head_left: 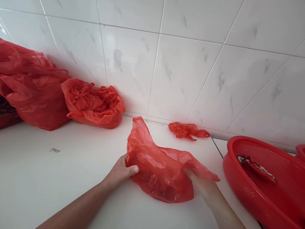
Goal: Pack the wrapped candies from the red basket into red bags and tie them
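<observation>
A thin red plastic bag (160, 169) is spread between my two hands above the white table. My left hand (122, 169) grips its left side, the thumb lying over the front and the fingers behind the film. At the bag's right end, my right hand (193, 176) reaches in under the plastic, so its fingers are hidden. Something darker shows faintly through the lower part of the bag, too dim to name.
A crumpled red bag (187, 131) lies by the tiled wall (183, 78). To the left stand a bag stuffed with red bags (94, 105) and larger full red bags (41, 96). A red plastic basket (242, 188) holding small packets (260, 170) stands at the right.
</observation>
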The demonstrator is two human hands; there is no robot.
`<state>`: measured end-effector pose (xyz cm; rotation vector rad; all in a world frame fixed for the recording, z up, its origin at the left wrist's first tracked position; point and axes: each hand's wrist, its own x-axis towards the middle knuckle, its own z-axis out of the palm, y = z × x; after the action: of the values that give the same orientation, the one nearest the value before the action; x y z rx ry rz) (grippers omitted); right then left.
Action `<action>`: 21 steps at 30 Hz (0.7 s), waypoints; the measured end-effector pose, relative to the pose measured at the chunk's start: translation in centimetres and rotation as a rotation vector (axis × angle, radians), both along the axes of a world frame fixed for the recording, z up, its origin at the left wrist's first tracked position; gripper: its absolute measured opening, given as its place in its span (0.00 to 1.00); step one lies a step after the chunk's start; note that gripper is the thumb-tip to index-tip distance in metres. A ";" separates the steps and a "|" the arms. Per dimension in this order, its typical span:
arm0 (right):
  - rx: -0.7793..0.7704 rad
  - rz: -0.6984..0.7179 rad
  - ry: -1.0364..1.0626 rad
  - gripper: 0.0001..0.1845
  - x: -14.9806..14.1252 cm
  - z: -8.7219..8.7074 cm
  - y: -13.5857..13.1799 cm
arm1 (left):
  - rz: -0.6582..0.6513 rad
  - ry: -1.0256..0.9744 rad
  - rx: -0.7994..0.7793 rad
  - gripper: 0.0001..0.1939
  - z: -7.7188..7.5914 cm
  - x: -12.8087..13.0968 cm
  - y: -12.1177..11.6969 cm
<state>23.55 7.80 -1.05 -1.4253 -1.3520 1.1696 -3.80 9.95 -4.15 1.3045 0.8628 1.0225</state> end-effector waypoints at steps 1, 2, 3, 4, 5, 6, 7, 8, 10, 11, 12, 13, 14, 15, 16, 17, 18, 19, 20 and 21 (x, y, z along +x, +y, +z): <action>0.002 -0.084 0.041 0.17 -0.1 -0.5 0.1 | -0.042 0.008 -0.001 0.26 0.0 0.0 0.0; 0.012 -0.155 0.086 0.18 -0.3 -0.8 0.2 | -0.061 0.027 -0.013 0.25 0.0 0.1 0.0; 0.024 -0.203 0.134 0.20 -0.4 -1.0 0.3 | -0.057 0.055 -0.033 0.22 -0.1 0.2 0.0; 0.038 -0.237 0.184 0.21 -0.5 -1.1 0.5 | -0.032 0.083 -0.057 0.20 -0.2 0.3 0.1; 0.054 -0.257 0.240 0.21 -0.6 -1.0 0.6 | 0.008 0.107 -0.082 0.18 -0.3 0.4 0.1; 0.069 -0.266 0.303 0.21 -0.7 -0.8 0.8 | 0.061 0.121 -0.102 0.18 -0.4 0.5 0.2; 0.089 -0.265 0.372 0.21 -0.9 -0.5 1.0 | 0.116 0.127 -0.111 0.18 -0.5 0.6 0.2; 0.113 -0.249 0.443 0.21 -1.1 -0.2 1.1 | 0.176 0.129 -0.109 0.18 -0.5 0.8 0.2; 0.164 -0.185 0.568 0.20 -1.4 0.5 1.4 | 0.297 0.140 -0.080 0.20 -0.3 1.0 0.2; 0.182 -0.140 0.605 0.20 -1.6 0.7 1.5 | 0.347 0.151 -0.063 0.21 -0.1 1.0 0.2; 0.193 -0.087 0.621 0.20 -1.6 0.9 1.5 | 0.382 0.157 -0.048 0.22 0.0 1.1 0.1; 0.198 -0.025 0.619 0.22 -1.6 0.9 1.5 | 0.392 0.158 -0.044 0.23 0.2 1.1 0.0; 0.196 0.045 0.601 0.25 -1.6 0.9 1.4 | 0.380 0.151 -0.052 0.23 0.3 1.1 0.0; 0.190 0.117 0.572 0.30 -1.4 0.8 1.3 | 0.344 0.141 -0.065 0.23 0.4 1.1 0.0; 0.178 0.187 0.537 0.35 -1.3 0.7 1.3 | 0.301 0.128 -0.078 0.23 0.4 1.0 0.0; 0.159 0.251 0.499 0.40 -1.0 0.4 1.2 | 0.260 0.117 -0.087 0.23 0.5 1.0 0.0; 0.133 0.305 0.461 0.44 -0.8 0.2 1.2 | 0.226 0.111 -0.093 0.23 0.5 0.9 0.0; 0.106 0.344 0.429 0.45 -0.6 -0.1 1.1 | 0.202 0.113 -0.092 0.24 0.5 0.9 0.0; 0.084 0.367 0.406 0.44 -0.5 -0.3 1.2 | 0.182 0.120 -0.087 0.24 0.5 0.8 0.1; 0.071 0.370 0.392 0.42 -0.4 -0.6 1.2 | 0.163 0.133 -0.081 0.25 0.5 0.8 0.1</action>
<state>23.15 9.00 -1.61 -0.8537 -1.3866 1.5293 -3.01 10.05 -3.66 1.2594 1.1154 1.0252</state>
